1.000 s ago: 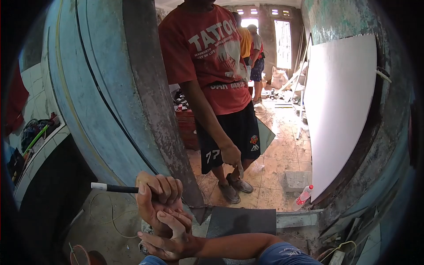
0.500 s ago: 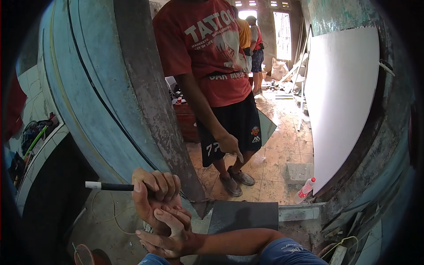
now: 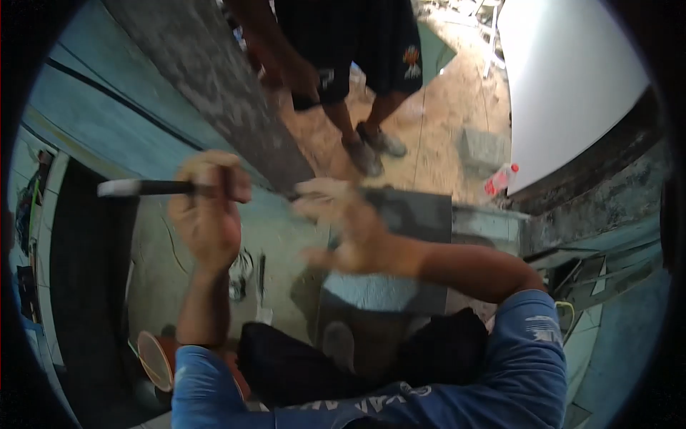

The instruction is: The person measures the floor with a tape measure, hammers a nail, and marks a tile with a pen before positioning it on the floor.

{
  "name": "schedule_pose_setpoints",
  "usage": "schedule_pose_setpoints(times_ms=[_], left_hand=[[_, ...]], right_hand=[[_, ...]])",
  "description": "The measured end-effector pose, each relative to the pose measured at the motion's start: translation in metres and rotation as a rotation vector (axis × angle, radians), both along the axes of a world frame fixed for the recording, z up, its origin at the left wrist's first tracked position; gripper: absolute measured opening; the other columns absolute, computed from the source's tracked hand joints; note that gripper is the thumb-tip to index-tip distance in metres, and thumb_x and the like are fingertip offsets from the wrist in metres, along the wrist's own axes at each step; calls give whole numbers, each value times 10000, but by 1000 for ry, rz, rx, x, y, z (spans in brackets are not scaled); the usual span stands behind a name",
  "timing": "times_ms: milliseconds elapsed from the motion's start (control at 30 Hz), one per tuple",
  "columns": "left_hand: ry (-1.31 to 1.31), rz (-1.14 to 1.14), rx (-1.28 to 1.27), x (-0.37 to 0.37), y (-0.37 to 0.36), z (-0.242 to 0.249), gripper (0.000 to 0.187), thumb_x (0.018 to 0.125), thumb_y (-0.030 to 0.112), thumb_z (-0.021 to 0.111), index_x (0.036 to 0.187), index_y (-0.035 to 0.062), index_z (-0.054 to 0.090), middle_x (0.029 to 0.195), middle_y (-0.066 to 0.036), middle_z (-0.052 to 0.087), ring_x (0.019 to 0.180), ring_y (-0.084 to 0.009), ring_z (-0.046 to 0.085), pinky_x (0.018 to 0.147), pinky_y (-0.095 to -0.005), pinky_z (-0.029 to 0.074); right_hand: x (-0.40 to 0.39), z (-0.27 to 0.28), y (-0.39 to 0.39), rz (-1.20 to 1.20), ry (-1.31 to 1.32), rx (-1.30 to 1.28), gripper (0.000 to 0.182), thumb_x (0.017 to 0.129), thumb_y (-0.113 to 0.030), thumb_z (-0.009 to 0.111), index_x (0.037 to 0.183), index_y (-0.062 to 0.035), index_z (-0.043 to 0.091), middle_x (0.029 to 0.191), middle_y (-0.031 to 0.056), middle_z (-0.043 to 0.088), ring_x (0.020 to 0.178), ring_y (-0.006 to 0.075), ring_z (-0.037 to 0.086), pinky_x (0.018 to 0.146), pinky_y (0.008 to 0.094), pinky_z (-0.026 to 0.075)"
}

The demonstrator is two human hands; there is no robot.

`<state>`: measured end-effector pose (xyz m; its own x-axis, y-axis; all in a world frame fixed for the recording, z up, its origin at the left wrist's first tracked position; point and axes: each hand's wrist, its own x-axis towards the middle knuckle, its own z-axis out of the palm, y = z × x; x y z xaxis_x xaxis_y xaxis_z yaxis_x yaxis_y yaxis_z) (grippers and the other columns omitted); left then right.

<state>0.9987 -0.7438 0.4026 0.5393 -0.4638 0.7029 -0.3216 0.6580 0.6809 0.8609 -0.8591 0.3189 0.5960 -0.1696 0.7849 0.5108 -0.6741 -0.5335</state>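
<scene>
My left hand (image 3: 211, 204) is raised at left, its fingers closed around a black marker (image 3: 153, 187) with a white end that points left. My right hand (image 3: 350, 222) hovers over the left edge of a dark grey slab (image 3: 421, 222), blurred by motion. Its fingers are apart and nothing shows in them. A wet-looking pale patch (image 3: 371, 292) marks the slab nearer my legs. On the floor below my left hand lie a thin dark-handled tool (image 3: 261, 275) and a grey object (image 3: 239, 275) that I cannot make out.
Beyond the slab stands a person in black shorts (image 3: 386, 50). A plastic bottle with a red cap (image 3: 501, 179) and a concrete block (image 3: 482, 151) are near a large white panel (image 3: 572, 86). An orange bucket (image 3: 156, 361) sits at lower left.
My hands, which were touching, have come apart; the right has moved right and opened. The marker stays in my left hand. The view has tilted down, and the other person's pointing arm has drawn back.
</scene>
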Motion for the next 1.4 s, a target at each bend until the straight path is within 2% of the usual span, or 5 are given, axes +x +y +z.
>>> schedule_pose_setpoints(times_ms=[200,400,433,667,1400], left_hand=[[257,23,1300,12,81,-213,179,871,192,587,817,27,632,626,42,490,595,-38,429,531,-211,344],[422,6,1351,3,106,-368,188,791,200,692,803,21,635,674,20,554,656,-66,498,613,-216,404],[461,16,1303,3,100,-381,217,768,205,714,841,17,633,707,8,575,678,-82,521,643,-226,419],[887,-271,1350,10,67,-397,345,680,192,783,935,35,610,749,-23,593,549,-82,480,470,-234,366],[897,-585,1393,5,63,-418,349,662,146,788,627,189,443,596,80,400,492,-57,305,459,-236,201]], right_hand=[[-158,-225,-63,-868,901,453,431,816,-274,637,1078,52,534,1071,225,546,1028,350,512,903,418,388],[-230,-293,-45,-1170,1146,576,599,792,-372,664,1174,42,461,1086,209,538,1039,334,505,882,419,401],[-235,-298,-47,-1062,1086,883,614,791,-388,664,1181,37,455,1094,193,537,1027,316,512,865,412,411],[-256,-330,-64,-267,875,1691,562,863,-371,581,1234,16,414,1225,150,487,1103,299,481,937,449,374],[-263,-344,-78,-447,875,1677,545,813,-328,653,1202,-10,441,1120,160,546,987,309,559,860,473,459]])
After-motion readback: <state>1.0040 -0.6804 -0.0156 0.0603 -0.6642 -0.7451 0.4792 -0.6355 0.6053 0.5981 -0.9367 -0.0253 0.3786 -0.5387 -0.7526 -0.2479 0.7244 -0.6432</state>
